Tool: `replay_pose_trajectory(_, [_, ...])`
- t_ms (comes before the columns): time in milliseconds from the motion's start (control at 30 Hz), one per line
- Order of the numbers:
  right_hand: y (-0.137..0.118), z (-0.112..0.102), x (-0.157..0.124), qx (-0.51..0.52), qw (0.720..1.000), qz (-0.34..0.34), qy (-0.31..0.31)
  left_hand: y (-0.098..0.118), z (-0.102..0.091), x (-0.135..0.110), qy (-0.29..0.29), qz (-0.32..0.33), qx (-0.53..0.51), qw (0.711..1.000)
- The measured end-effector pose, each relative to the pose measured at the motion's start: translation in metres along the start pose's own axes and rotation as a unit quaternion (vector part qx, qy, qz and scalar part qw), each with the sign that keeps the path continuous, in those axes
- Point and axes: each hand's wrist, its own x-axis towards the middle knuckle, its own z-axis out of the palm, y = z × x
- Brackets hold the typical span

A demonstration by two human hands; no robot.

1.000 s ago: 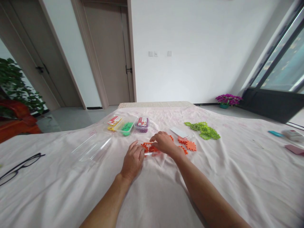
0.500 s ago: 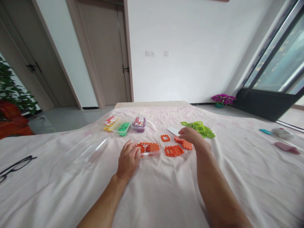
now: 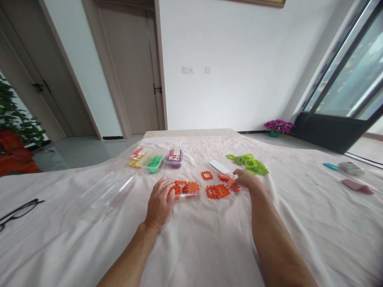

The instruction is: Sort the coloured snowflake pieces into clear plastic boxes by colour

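Observation:
My left hand (image 3: pixel 159 202) grips the left end of a clear plastic box (image 3: pixel 187 196), thumb along the near side and fingers over the rim. Orange toothed puzzle pieces (image 3: pixel 193 187) lie inside it. To the right, my right hand (image 3: pixel 247 180) is over more orange pieces on the cloth, thumb and forefinger apart beside an orange piece (image 3: pixel 235 186) that it partly covers. Just left of that hand, a white card (image 3: pixel 220 166) rests flat. A square orange frame (image 3: pixel 207 175) and a joined orange cluster (image 3: pixel 218 191) are nearby.
Lime-green pieces (image 3: pixel 251 164) are heaped behind my right hand. Beyond the box stand a tub of purple pieces (image 3: pixel 174 158) and one with green pieces (image 3: pixel 154 162). A clear empty lid (image 3: pixel 107 189) and glasses (image 3: pixel 22 209) lie left; a pink cloth (image 3: pixel 357 186) lies far right.
My right hand has let go of the white card, which now lies flat, and has come down and nearer to the orange pieces. My left hand stays at the box.

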Motion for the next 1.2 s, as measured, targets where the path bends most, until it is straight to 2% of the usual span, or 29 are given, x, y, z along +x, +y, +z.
replay_pose_trajectory(133, [-0.006, -0.020, -0.007, 0.029, 0.997, -0.063, 0.042, -0.001, -0.003, 0.001, 0.027, -0.050, -0.050, 0.997])
replay_pose_trajectory(267, [-0.038, -0.029, -0.024, 0.152, 0.971, -0.140, 0.124, -0.001, -0.004, 0.002, 0.035, -0.095, -0.091, 0.991])
replay_pose_trajectory(300, [-0.050, -0.027, -0.029, 0.188, 0.961, -0.163, 0.119, -0.001, -0.004, 0.001, 0.033, -0.102, -0.097, 0.990])
replay_pose_trajectory(367, [-0.075, -0.018, -0.041, 0.238, 0.946, -0.210, 0.063, -0.001, -0.004, 0.001, 0.032, -0.112, -0.108, 0.987])
replay_pose_trajectory(467, [-0.109, 0.000, -0.056, 0.263, 0.926, -0.271, 0.013, 0.000, -0.004, 0.000, 0.029, -0.128, -0.124, 0.984])
replay_pose_trajectory(733, [-0.162, 0.038, -0.082, 0.256, 0.913, -0.317, 0.031, 0.002, -0.005, 0.002, 0.029, -0.130, -0.136, 0.982])
replay_pose_trajectory(800, [-0.169, 0.045, -0.084, 0.242, 0.916, -0.319, 0.031, 0.002, -0.005, 0.002, 0.031, -0.123, -0.130, 0.983])
replay_pose_trajectory(900, [-0.174, 0.052, -0.086, 0.167, 0.920, -0.352, 0.038, 0.002, -0.006, 0.002, 0.031, -0.097, -0.109, 0.989])
replay_pose_trajectory(1000, [-0.173, 0.054, -0.087, 0.119, 0.907, -0.403, 0.038, 0.003, -0.007, 0.002, 0.019, -0.068, -0.075, 0.995])
replay_pose_trajectory(1100, [-0.172, 0.052, -0.086, 0.117, 0.889, -0.440, 0.038, 0.005, -0.008, 0.003, -0.006, -0.058, -0.030, 0.998])
replay_pose_trajectory(1200, [-0.167, 0.043, -0.082, 0.138, 0.887, -0.438, 0.050, 0.006, -0.006, 0.003, -0.012, -0.049, 0.006, 0.999])
